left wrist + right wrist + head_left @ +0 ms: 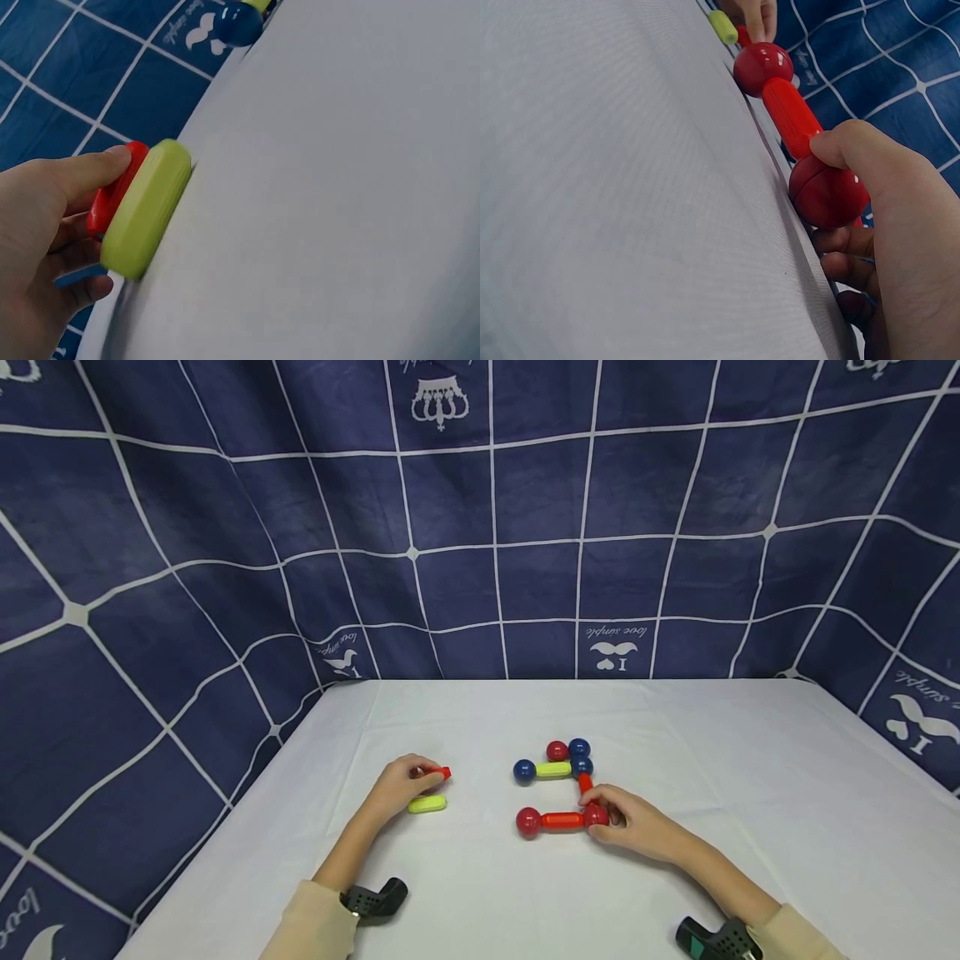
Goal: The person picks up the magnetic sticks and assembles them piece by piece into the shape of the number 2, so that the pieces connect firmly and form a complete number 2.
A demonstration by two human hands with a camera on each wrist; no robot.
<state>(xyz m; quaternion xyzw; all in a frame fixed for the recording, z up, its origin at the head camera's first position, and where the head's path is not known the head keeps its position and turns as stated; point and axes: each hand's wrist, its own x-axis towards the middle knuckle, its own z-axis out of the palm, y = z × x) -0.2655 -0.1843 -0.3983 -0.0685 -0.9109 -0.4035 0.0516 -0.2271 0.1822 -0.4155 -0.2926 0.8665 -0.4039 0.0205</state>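
Note:
My left hand (399, 787) pinches a short red rod (111, 199) between thumb and fingers. Right beside it lies a yellow-green rod (427, 804), overlapping the red one in the left wrist view. On the right, my right hand (643, 825) grips a red ball (829, 193) with thumb and fingers, at the corner of a joined ball-and-rod shape. From that ball a red rod (562, 821) runs left to another red ball (528, 822). A second red rod (586, 783) leads back to a blue ball (582, 766), partly hidden by my fingers.
A yellow-green rod (553, 769) joins that corner to a blue ball (524, 771) on the left. Behind it sit a red ball (557, 752) and a blue ball (578, 747). A white cloth (480, 893) covers the table; a navy checked curtain (540, 577) hangs behind.

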